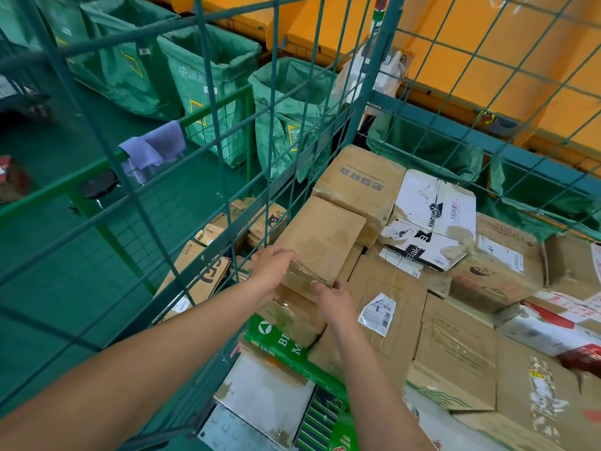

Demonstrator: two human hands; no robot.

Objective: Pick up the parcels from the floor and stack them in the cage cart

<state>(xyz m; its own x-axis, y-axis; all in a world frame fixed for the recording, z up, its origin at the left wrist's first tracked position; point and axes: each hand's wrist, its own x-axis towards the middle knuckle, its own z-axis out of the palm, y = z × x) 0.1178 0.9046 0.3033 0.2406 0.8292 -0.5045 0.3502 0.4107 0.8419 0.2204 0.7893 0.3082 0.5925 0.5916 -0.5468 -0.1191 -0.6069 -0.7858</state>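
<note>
A plain brown taped parcel [320,237] lies on top of the stack inside the green wire cage cart [208,102], against its left wall. My left hand [271,263] holds the parcel's near left corner, fingers over the top edge. My right hand [335,299] touches its near right edge, fingers bent against the taped side. Under it sits another brown box [292,315]. Behind it stands a box with blue print [361,182], and a white and black box [429,222] lies to the right. Several cardboard parcels [201,275] lie on the floor outside the cage.
Many more boxes fill the cart [461,353]. Green mail sacks [208,76] hang in frames beyond the mesh. A purple cloth [153,148] is draped over a green rail. A yellow wall [487,43] lies behind.
</note>
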